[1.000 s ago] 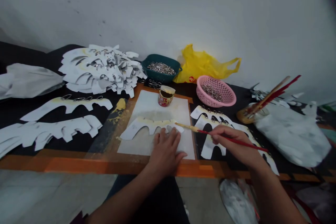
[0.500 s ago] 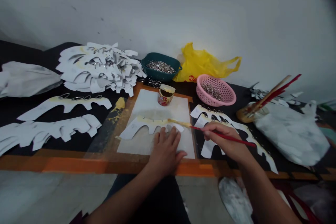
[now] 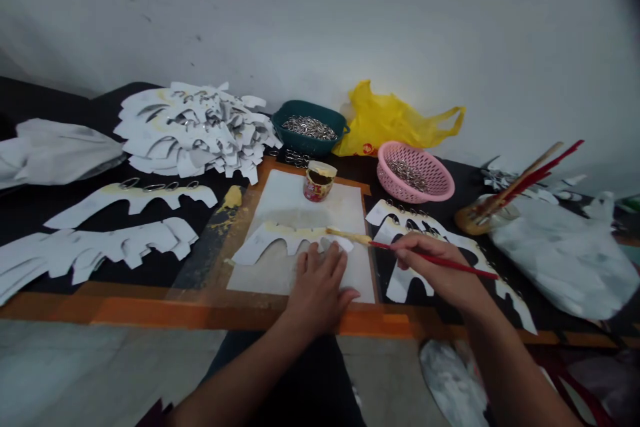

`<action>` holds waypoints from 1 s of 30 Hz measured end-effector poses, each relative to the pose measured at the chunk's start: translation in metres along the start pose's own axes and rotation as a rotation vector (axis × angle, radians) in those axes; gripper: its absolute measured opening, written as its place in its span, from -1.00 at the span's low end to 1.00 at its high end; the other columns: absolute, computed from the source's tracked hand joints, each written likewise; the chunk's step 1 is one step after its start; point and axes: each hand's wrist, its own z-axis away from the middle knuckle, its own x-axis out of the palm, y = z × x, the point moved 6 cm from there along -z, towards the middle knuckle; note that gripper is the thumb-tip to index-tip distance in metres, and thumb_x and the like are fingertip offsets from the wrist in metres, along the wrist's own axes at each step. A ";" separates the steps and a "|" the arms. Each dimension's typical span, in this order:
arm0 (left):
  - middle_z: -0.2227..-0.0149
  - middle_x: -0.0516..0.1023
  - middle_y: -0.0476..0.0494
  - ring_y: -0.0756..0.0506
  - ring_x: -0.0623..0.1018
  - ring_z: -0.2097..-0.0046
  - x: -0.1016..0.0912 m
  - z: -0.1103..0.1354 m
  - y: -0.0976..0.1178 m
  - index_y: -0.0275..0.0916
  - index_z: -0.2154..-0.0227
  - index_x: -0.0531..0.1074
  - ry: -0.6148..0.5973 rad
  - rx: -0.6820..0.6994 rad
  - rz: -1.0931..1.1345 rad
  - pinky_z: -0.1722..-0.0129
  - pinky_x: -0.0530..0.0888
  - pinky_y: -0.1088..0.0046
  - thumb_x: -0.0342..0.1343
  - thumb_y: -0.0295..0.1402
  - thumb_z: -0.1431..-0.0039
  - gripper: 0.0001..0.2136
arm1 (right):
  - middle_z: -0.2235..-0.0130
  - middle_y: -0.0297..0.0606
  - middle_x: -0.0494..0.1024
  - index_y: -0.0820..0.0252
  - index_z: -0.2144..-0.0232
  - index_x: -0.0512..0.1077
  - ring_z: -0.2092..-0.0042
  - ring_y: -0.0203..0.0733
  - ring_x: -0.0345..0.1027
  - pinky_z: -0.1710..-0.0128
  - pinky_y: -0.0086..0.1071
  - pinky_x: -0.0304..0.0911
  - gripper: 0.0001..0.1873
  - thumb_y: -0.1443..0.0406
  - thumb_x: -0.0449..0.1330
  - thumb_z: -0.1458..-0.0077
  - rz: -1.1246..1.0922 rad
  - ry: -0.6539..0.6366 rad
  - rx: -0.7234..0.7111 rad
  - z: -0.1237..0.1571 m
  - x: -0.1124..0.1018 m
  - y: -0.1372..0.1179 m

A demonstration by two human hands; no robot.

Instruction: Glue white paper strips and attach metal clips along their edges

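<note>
Head view: left hand (image 3: 319,293) spread flat on a paper cutout (image 3: 285,239) on a white sheet (image 3: 300,200), right hand (image 3: 440,268) pinching a red brush (image 3: 430,259) at the cutout's yellow top edge. No rings on it yet; ringed cutouts (image 3: 407,287) beside it.

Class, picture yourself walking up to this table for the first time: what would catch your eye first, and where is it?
At the back, a bright yellow plastic bag stands out against the white wall, beside a pink plastic basket of metal rings. In front, the right hand holds a red-handled brush over a white paper cut-out, on which the left hand rests. A heaped pile of white cut-outs fills the back left.
</note>
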 end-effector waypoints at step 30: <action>-0.24 0.17 -0.11 -0.42 0.17 -0.16 0.001 0.000 0.000 -0.14 -0.14 0.21 -0.014 -0.004 -0.001 -0.05 0.17 -0.02 -0.13 0.07 -0.15 -0.42 | 0.41 -0.29 0.51 0.15 0.41 0.46 0.36 -0.23 0.36 0.34 -0.40 0.26 -0.84 0.20 0.16 -0.05 0.052 0.013 -0.072 0.005 -0.008 -0.001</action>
